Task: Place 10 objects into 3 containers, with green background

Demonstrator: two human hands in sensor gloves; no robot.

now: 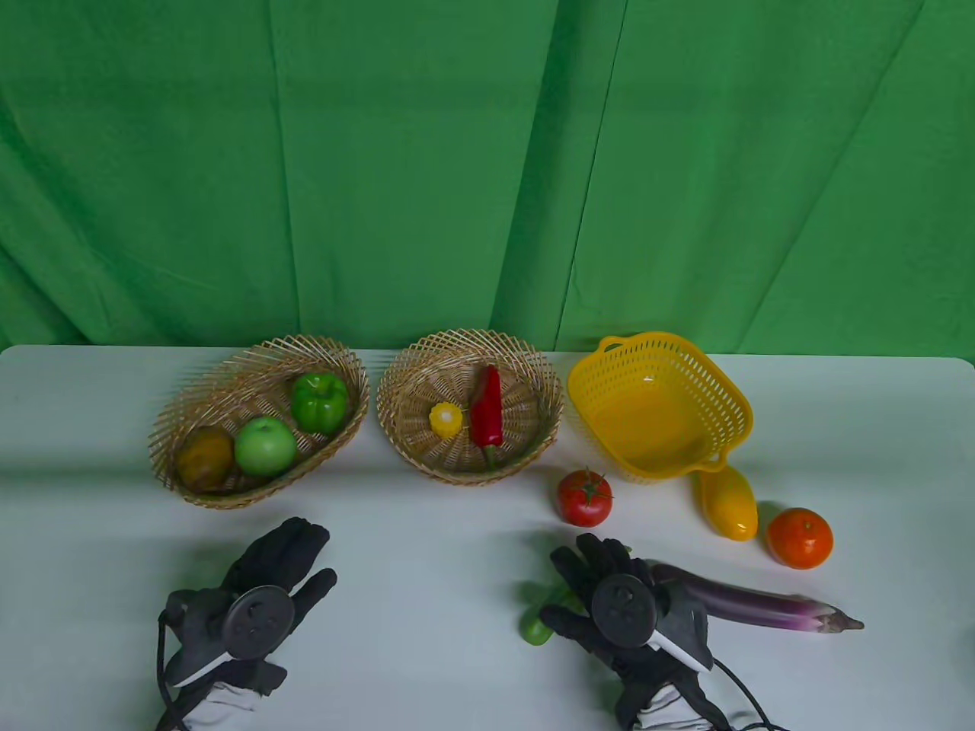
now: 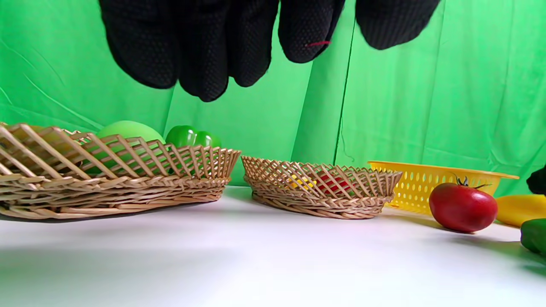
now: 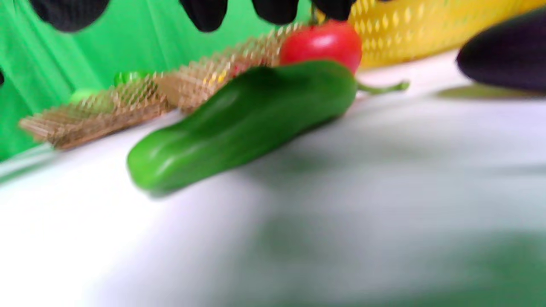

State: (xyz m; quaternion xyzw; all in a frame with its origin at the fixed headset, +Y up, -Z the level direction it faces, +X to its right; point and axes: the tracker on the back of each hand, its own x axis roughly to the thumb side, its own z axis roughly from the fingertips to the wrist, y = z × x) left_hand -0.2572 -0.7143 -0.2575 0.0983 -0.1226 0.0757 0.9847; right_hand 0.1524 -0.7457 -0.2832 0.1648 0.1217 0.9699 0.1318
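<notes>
Green glossy chili pepper (image 3: 243,123) lies loose on the white table (image 1: 426,548), near the red plastic tomato (image 1: 584,497) and just under the right hand (image 1: 621,601), probably the next pick since five items already sit in the two wicker baskets (image 1: 468,407). That hand hovers palm-down, fingers (image 3: 204,13) spread apart, gripping nothing. Left hand (image 1: 263,590) rests idle with its fingers open, well apart from the pepper

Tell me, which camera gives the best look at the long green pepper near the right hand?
The right wrist view: the green pepper fills the middle, whole from tip to stem, though blurred. In the table view the right hand hides most of it, leaving only bits of green. The left wrist view catches just one end at its right edge.
</notes>
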